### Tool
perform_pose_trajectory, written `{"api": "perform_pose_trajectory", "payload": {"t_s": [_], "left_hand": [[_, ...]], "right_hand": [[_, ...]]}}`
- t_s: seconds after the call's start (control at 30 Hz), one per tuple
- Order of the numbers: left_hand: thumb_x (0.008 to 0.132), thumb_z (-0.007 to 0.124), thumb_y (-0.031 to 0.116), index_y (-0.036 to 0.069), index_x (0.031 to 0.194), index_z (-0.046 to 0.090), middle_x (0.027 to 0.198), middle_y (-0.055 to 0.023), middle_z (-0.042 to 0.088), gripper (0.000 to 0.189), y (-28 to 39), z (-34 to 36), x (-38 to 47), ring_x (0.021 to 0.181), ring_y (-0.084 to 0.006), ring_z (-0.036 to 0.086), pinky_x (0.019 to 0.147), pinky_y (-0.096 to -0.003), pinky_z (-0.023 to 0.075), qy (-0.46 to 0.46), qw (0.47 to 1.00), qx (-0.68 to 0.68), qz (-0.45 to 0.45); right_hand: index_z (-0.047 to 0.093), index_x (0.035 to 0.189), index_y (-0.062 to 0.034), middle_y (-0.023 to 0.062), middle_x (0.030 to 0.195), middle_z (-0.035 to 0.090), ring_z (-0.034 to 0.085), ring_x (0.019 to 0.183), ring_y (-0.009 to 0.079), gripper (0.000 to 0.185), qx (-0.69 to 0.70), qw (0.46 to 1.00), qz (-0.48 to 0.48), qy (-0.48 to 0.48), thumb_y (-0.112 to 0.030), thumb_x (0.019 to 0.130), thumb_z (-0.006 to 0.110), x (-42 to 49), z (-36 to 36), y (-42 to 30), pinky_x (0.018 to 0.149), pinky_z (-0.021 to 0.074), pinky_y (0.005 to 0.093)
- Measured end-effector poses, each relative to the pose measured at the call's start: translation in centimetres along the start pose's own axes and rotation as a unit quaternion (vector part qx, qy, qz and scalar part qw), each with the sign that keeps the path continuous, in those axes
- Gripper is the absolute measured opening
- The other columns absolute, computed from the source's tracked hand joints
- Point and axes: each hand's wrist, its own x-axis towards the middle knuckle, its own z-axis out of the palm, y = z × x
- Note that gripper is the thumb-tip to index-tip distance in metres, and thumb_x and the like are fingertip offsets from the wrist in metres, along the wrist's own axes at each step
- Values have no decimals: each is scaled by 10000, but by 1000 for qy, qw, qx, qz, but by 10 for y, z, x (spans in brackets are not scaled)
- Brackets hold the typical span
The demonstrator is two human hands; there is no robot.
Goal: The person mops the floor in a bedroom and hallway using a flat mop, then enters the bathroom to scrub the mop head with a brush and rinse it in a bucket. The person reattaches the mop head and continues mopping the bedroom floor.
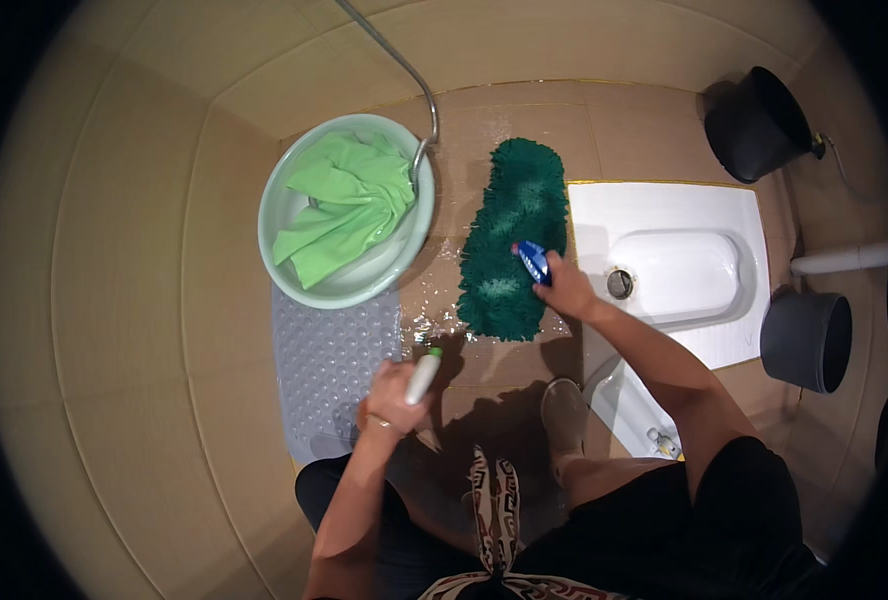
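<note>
A green shaggy mat lies on the wet tiled floor in front of me. My right hand grips a blue plastic bottle with a red tip, held over the mat's right side. Nearer my body, my left hand is closed around a white handle-like object with a green end; its kind cannot be told. Up and to the left, a pale green plastic basin holds a light green cloth.
A metal shower hose runs down into the basin. Below it lies a grey bumpy bath mat. On the right are a white squat toilet, two black buckets and a pale pipe. A white tray-like fixture sits by my foot.
</note>
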Motion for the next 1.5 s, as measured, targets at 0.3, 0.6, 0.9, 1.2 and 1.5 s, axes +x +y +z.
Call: {"api": "perform_pose_trajectory", "payload": {"t_s": [0.3,0.6,0.9,1.2,1.5], "left_hand": [[691,726,198,25,1200,531,1132,-148,581,571,-47,-88,-82,1118,-321,463,967,-435,344,341,927,25,-155],[922,468,287,46,1115,617,1164,-220,575,343,-136,-55,131,1065,-377,547,899,-386,429,21,976,-36,-215],[891,485,333,47,1197,560,1075,-169,635,425,-157,-3,212,931,-293,638,894,-392,483,-18,608,-703,-368],[862,542,346,97,1181,560,1300,-184,488,405,-17,119,69,1144,-316,494,965,-464,368,-32,999,17,-33],[847,456,538,157,1469,165,1518,-173,110,785,15,179,5,1401,-331,111,1126,-456,91,-147,977,128,-83]], "right_hand": [[472,1000,-58,205,906,625,608,856,392,488,138,928,-172,-301,-219,618,730,20,15,-37,765,490,433],[543,1049,-197,99,890,597,588,896,306,296,-213,962,-168,27,-86,775,556,78,-9,-14,767,436,453],[507,1022,-156,103,933,608,583,924,314,283,-197,959,-202,27,-162,767,631,134,5,-16,778,422,473],[522,1158,-176,161,980,559,587,892,344,345,-45,976,-212,-10,-242,824,574,82,23,-46,704,487,442],[527,1158,-166,183,927,617,638,782,284,360,-191,907,-309,-212,-388,876,498,59,11,-91,653,529,370]]}}
